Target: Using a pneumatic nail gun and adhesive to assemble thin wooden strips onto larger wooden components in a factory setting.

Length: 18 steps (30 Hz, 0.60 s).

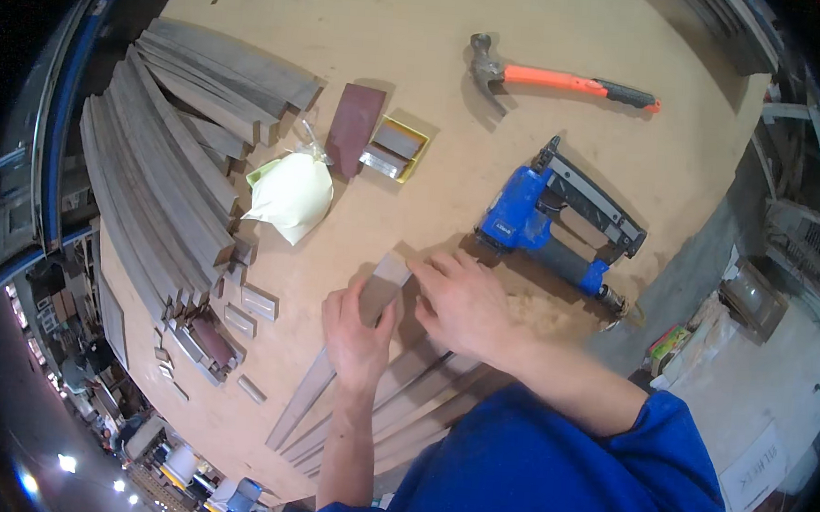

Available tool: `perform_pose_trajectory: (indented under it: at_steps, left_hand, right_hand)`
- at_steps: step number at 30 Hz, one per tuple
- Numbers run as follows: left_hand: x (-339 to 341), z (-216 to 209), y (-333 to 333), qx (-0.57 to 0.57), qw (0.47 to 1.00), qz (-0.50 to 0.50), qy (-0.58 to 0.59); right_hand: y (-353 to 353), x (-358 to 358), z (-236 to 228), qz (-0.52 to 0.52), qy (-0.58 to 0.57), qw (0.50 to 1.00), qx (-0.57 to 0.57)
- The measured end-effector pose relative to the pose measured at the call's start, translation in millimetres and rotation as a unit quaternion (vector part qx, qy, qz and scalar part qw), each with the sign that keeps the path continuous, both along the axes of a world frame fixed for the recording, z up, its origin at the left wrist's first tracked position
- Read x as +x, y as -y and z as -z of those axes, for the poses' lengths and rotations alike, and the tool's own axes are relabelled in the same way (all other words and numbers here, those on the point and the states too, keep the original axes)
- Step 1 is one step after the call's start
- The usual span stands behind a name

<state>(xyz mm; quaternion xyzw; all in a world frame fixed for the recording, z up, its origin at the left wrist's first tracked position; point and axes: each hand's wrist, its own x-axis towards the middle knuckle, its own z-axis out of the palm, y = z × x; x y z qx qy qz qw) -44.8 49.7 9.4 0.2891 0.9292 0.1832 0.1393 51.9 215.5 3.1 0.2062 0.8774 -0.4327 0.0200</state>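
My left hand (358,333) is closed around a grey-brown wooden strip (391,275), its thumb along one side and fingers along the other. The strip's end points away from me, toward the middle of the table. Beside that end is my right hand (464,300), fingers curled and fingertips at the strip's right edge. Whatever those fingers may hold is hidden. Under and beside my forearms, several more wooden strips (305,402) fan out toward the table's near edge. A blue nail gun (518,211) lies just beyond my right hand.
Curved wooden slats (157,175) are stacked at the left. A pale tied bag (292,195), a dark red sanding sheet (354,129) and a yellow box of staples (398,149) lie mid-table. A claw hammer (552,79) rests far right. Small metallic strips (258,302) lie left of my hands.
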Motion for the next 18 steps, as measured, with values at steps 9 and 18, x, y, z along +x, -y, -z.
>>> perform_pose_trajectory:
  at_steps: [9, 18]
  left_hand:
    - [5.8, 4.0, 2.0, 0.019, 1.000, 0.009, -0.016]
    - [-5.7, 4.6, 9.1, -0.019, 0.999, 0.001, -0.051]
  right_hand:
    - [1.6, 9.7, 6.3, -0.010, -0.003, 1.000, 0.004]
    - [-67.2, 45.6, -34.2, 0.097, -0.077, 0.974, 0.188]
